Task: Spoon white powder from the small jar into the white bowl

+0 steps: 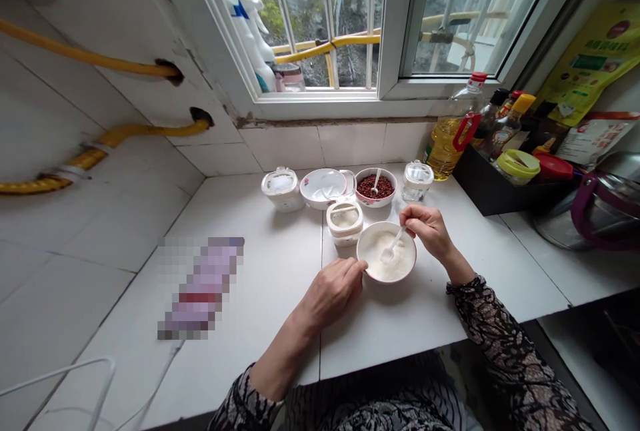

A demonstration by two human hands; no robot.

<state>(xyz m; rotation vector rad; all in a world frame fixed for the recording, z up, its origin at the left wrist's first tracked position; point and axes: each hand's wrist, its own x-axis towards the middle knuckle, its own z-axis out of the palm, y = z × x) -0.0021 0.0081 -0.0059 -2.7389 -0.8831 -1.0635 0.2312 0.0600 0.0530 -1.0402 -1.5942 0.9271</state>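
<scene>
White powder fills a ceramic bowl on the tiled table, the right hand's grip closed on a plastic spoon, the left hand clasping the rim; mixing seems in hand, calling for steady stirring.

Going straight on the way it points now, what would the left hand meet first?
The left hand would meet the white bowl first, though depth is hard to judge from this view.

Any print on the yellow-green packet is too small to read.
</scene>
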